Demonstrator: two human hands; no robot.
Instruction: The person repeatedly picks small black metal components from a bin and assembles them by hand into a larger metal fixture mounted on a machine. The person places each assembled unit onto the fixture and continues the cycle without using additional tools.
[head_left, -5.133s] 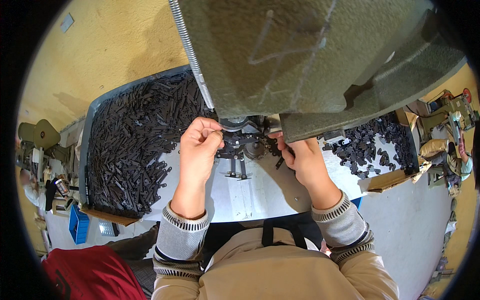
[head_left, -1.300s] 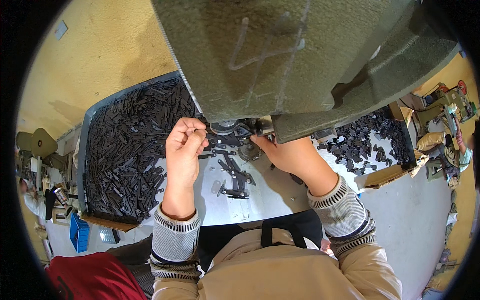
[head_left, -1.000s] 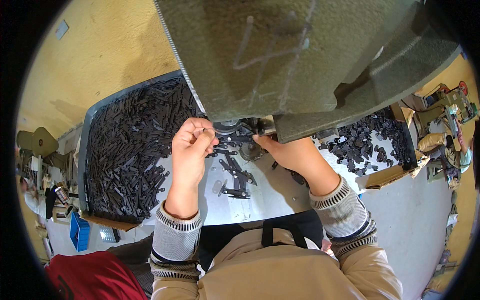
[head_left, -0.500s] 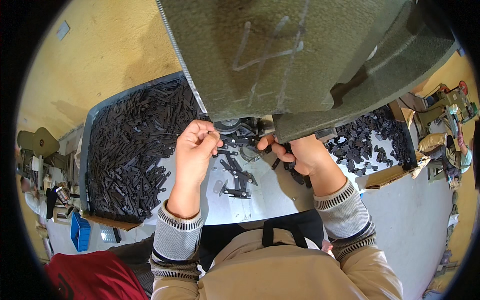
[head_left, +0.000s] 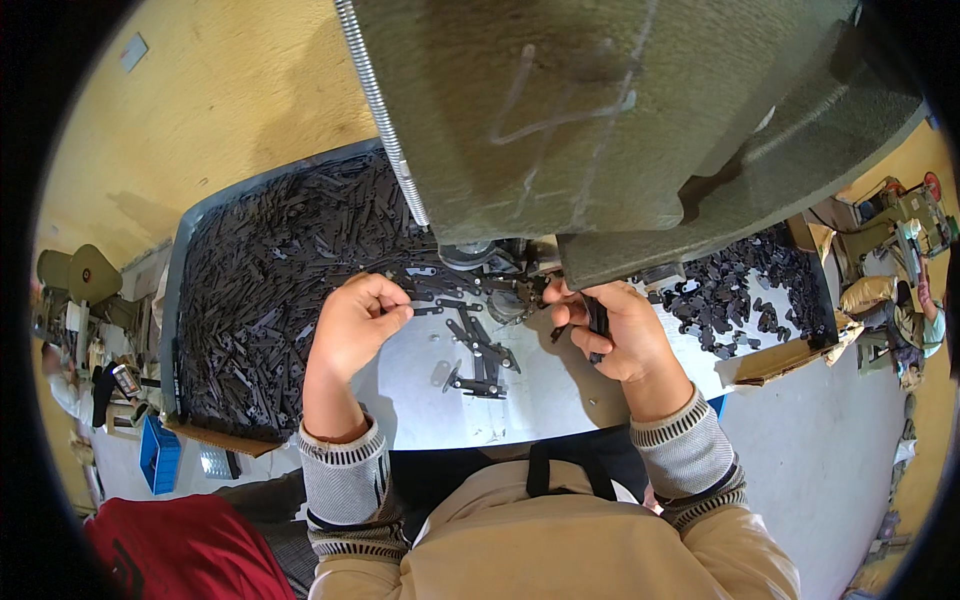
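My left hand (head_left: pixel 355 325) is closed in a pinch, with a small flat black strip (head_left: pixel 430 310) with holed ends at its fingertips. In my right hand (head_left: pixel 630 335), dark flat plates (head_left: pixel 599 328) are gripped between the curled fingers and the palm. Between the hands, several black strips joined into hinged links (head_left: pixel 482 355) lie on the pale metal tabletop (head_left: pixel 420 410). Just beyond them sits the round metal working part (head_left: pixel 468 254) of the machine, partly hidden under its body.
A large green machine body (head_left: pixel 530 110) overhangs the far side of my hands. At left stands a big tray (head_left: pixel 178 300) heaped with black strips. Small black plates (head_left: pixel 730 290) are piled at right beside a cardboard edge (head_left: pixel 775 362). Other people sit at both sides.
My left hand has drawn back to the left and nearer, away from the machine, with the strip now showing. My right hand has turned, bringing the dark plates into sight.
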